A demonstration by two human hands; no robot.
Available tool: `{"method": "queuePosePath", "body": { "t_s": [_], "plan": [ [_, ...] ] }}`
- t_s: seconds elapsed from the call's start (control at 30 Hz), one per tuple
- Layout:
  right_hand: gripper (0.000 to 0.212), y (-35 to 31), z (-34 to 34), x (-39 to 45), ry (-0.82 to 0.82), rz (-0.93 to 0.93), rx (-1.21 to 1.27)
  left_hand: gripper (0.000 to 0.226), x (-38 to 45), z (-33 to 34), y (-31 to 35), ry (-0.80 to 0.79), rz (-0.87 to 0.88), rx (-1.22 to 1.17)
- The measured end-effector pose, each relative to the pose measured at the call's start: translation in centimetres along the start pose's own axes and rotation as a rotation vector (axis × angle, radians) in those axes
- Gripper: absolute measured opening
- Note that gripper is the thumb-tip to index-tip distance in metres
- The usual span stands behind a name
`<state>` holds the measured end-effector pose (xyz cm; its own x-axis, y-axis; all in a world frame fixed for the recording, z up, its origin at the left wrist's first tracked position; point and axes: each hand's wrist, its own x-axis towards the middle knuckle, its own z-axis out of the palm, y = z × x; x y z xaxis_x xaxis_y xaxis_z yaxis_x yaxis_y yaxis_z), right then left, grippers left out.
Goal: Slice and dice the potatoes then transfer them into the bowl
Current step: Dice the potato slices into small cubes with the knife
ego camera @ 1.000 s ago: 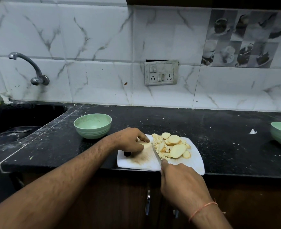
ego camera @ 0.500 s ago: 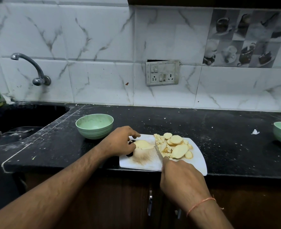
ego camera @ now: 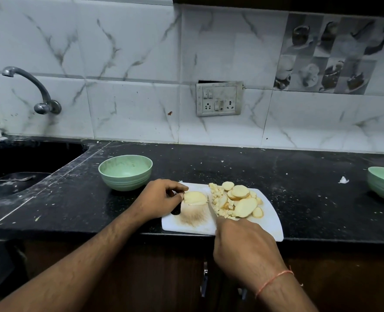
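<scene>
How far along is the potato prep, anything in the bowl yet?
Partly done. A pile of slices and diced bits lies on the right of the cutting board. In hand: the left hand holds a potato piece while the right hand sets the knife beside it. Left: dicing the slices and transfer; the green bowl looks empty.

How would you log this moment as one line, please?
left hand holds potato piece | right hand grips knife | bowl empty
</scene>
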<state>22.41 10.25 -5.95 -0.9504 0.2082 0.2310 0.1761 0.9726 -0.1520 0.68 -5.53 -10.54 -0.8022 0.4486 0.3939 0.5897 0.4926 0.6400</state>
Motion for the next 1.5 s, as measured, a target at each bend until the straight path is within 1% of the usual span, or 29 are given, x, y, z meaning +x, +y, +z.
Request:
{"method": "queuePosePath", "body": {
  "t_s": [0.13,0.2,0.27,0.4,0.57,0.83,0.97,1.1,1.13,1.23,1.27,1.33,1.5],
  "plan": [
    [0.019,0.2,0.0,-0.1,0.015,-0.002,0.031,0.025,0.1,0.1,0.0,-0.001,-0.008,-0.031],
    [0.020,0.2,-0.1,-0.1,0.022,-0.003,0.038,0.022,0.2,0.1,-0.1,0.001,0.005,-0.032],
    [0.021,0.2,-0.2,-0.2,0.017,-0.001,0.045,0.020,0.2,0.1,-0.2,-0.003,0.038,-0.018],
    [0.019,0.5,-0.4,0.0,0.022,0.024,0.054,0.026,0.3,0.1,-0.2,-0.021,0.104,0.034],
    [0.018,0.7,-0.4,0.5,0.023,0.029,0.014,0.035,0.3,0.1,-0.5,-0.020,0.076,0.036],
    [0.021,0.0,0.2,0.6,0.013,0.001,-0.001,0.032,0.3,0.2,-0.9,0.001,0.088,0.041],
    [0.018,0.3,0.1,0.5,0.024,0.008,0.013,0.038,0.4,0.2,-0.8,0.016,0.094,0.063],
    [0.019,0.2,0.2,0.5,0.029,0.006,-0.002,0.042,0.7,0.5,-1.1,-0.048,0.084,0.050],
    [0.019,0.1,0.2,0.5,0.028,0.006,-0.004,0.046,0.7,0.6,-1.1,-0.067,0.086,0.065],
    [0.022,0.0,0.1,0.4,0.021,0.009,-0.005,0.070,0.5,0.5,-0.5,-0.163,0.071,0.165],
    [0.022,0.0,0.1,0.4,0.018,0.011,-0.002,0.073,0.6,0.5,-0.3,-0.189,0.062,0.190],
    [0.022,0.2,0.0,0.4,0.015,0.016,0.011,0.070,0.9,0.7,-0.1,-0.194,0.038,0.162],
    [0.019,0.3,-0.3,0.6,0.010,0.012,0.027,0.058,1.8,1.6,-0.6,-0.127,0.001,0.037]
  ]
}}
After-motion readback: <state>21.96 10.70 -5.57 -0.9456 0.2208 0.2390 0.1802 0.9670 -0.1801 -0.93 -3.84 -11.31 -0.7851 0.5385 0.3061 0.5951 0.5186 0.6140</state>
